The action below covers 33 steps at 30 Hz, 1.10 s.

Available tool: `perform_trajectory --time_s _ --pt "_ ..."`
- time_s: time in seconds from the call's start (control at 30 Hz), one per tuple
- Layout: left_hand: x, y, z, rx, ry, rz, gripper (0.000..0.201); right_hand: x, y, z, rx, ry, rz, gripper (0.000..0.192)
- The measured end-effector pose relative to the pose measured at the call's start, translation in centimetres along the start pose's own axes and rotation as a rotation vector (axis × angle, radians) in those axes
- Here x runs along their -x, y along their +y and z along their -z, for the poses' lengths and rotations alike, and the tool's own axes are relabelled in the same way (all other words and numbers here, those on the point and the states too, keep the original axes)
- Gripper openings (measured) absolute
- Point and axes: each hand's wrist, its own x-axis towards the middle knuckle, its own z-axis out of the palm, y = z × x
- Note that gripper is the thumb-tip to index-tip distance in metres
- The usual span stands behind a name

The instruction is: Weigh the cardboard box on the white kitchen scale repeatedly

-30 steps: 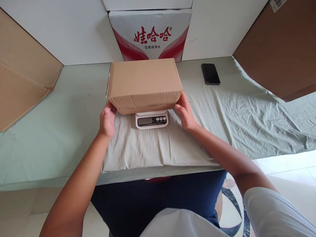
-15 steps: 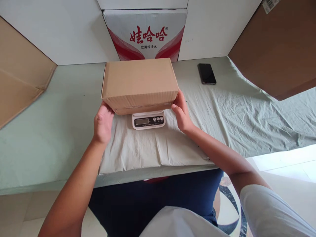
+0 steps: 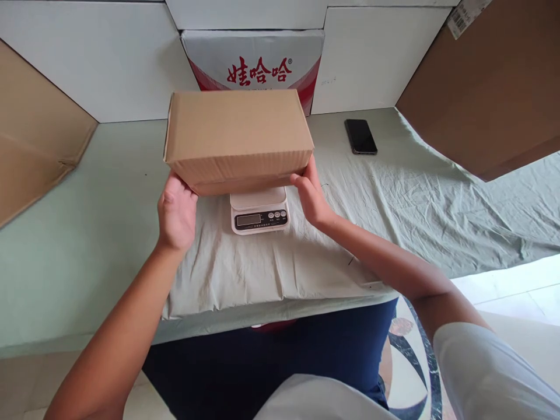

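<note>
A brown cardboard box (image 3: 238, 125) is held up by both my hands, above a white digital kitchen scale (image 3: 258, 201). My left hand (image 3: 177, 210) grips its lower left corner, with the fingertips hidden underneath. On the other side, my right hand (image 3: 311, 192) holds the lower right corner, the thumb against the front face. The scale's front panel with its display and buttons shows, along with part of its plate; the back of the scale is hidden by the box. I can make out no digits on the display.
A black phone (image 3: 361, 137) lies to the right on the pale green cloth (image 3: 437, 221). Behind stands a white and red printed carton (image 3: 258, 49) before white panels. Large brown cardboard pieces flank the table at left (image 3: 35, 128) and right (image 3: 485, 87).
The box has risen in both hands and shifted slightly left, uncovering more of the scale's plate. The view has also tilted a little.
</note>
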Motion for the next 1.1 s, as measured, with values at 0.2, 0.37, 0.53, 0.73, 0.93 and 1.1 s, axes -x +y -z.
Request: perform_trajectory --time_s 0.2,0.37,0.53,0.73,0.93,1.1 --pt "-8.0 -2.6 1.1 0.033 0.08 -0.006 0.09 -8.1 1.4 -0.3 0.086 0.007 0.048 0.093" --pt "-13.6 -7.1 1.7 0.039 0.109 0.096 0.12 -12.5 4.1 -2.0 -0.058 0.125 -0.03 0.103" --pt "-14.3 -11.0 1.8 0.049 0.153 0.148 0.11 -13.1 6.5 -1.9 -0.043 0.153 -0.009 0.113" --pt "-13.5 -12.9 1.7 0.069 0.129 0.173 0.101 -13.3 8.1 -1.0 0.039 0.149 -0.011 0.107" --pt "-12.4 -12.4 0.6 0.074 0.21 0.282 0.105 -12.8 8.2 -0.5 0.021 0.14 -0.011 0.104" --pt "-12.6 -13.0 0.7 0.052 0.149 0.223 0.104 -12.7 8.0 -0.5 -0.01 0.16 -0.058 0.102"
